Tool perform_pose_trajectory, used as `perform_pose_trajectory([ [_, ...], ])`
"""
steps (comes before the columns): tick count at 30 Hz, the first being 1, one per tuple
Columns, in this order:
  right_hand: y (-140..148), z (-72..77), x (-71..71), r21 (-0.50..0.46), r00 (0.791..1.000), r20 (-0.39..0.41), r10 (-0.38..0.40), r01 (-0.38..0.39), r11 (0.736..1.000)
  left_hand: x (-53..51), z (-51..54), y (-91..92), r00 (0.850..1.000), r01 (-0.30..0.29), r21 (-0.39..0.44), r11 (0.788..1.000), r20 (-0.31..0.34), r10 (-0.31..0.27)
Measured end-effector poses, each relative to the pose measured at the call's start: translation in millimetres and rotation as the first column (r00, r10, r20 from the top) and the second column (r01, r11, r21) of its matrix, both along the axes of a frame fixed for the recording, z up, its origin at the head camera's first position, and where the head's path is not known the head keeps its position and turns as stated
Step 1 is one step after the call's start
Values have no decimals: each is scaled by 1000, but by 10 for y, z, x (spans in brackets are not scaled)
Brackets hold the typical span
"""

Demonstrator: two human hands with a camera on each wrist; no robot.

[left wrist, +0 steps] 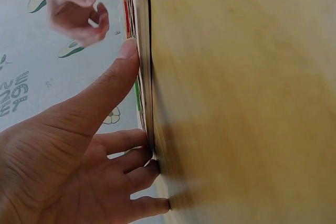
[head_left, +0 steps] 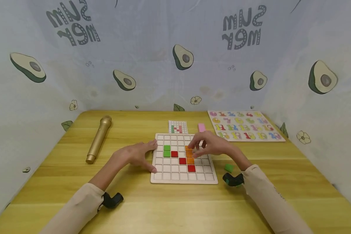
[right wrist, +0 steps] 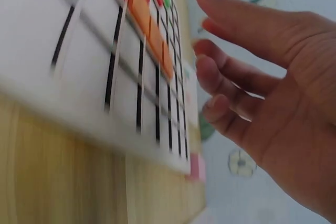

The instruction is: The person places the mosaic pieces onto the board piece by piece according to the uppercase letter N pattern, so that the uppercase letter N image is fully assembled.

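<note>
A white grid board (head_left: 171, 176) lies on the table with square tiles in some cells. Two green tiles (head_left: 167, 151) sit on its left part, three red tiles (head_left: 182, 161) step down diagonally, and orange tiles (head_left: 190, 161) form a column. My left hand (head_left: 136, 156) rests against the board's left edge, thumb near the lower corner and fingers spread along the side. Above the orange column hovers my right hand (head_left: 212, 143), fingers loosely bent and apart from the thumb. In the right wrist view, nothing shows between those fingers (right wrist: 212, 74). The right hand hides part of the board's upper right.
Behind the board lie a small pattern card (head_left: 177, 127) and a pink block (head_left: 201, 127). A number puzzle board (head_left: 245, 126) is at the back right, a gold microphone (head_left: 99, 139) at the left. Near my right wrist lies a loose green piece (head_left: 229, 167).
</note>
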State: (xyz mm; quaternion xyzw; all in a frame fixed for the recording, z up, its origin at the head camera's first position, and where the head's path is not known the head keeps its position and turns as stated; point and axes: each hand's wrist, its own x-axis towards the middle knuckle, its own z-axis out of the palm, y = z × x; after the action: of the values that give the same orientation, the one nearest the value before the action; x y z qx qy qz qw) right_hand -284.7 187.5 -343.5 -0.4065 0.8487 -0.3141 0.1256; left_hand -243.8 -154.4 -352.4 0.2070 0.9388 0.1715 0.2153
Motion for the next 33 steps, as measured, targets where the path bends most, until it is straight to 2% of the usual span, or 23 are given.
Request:
perform_pose_trajectory([
  [4, 351, -23, 14, 32, 996, 84, -12, 9, 999, 4, -3, -19, 1000, -4, 1, 1000, -2, 4],
  [8, 649, -32, 36, 31, 992, 123, -3, -1, 1000, 4, 3, -38, 1000, -12, 1, 1000, -2, 12],
  [11, 824, -42, 27, 28, 989, 143, 27, -31, 999, 2, 11, -43, 1000, -18, 3, 1000, 0, 18],
  [15, 986, -73, -14, 4, 976, 190, 104, -107, 994, -3, 9, -41, 1000, -10, 10, 1000, -1, 10],
  [18, 1046, -106, -56, -1, 968, 216, 127, -129, 992, -6, 11, -36, 1000, 0, 9, 1000, -10, 0],
  [22, 1066, -112, -66, 37, 961, 260, 93, -106, 994, -3, 21, -18, 1000, -1, 13, 1000, -9, 1],
  [26, 1091, -58, -32, 76, 949, 309, 71, -99, 992, 4, 20, 5, 1000, -5, 18, 1000, -2, 5],
  [33, 1025, -26, 1, 156, 950, 308, 38, -90, 984, -1, 11, 5, 1000, -15, 12, 1000, -5, 15],
])
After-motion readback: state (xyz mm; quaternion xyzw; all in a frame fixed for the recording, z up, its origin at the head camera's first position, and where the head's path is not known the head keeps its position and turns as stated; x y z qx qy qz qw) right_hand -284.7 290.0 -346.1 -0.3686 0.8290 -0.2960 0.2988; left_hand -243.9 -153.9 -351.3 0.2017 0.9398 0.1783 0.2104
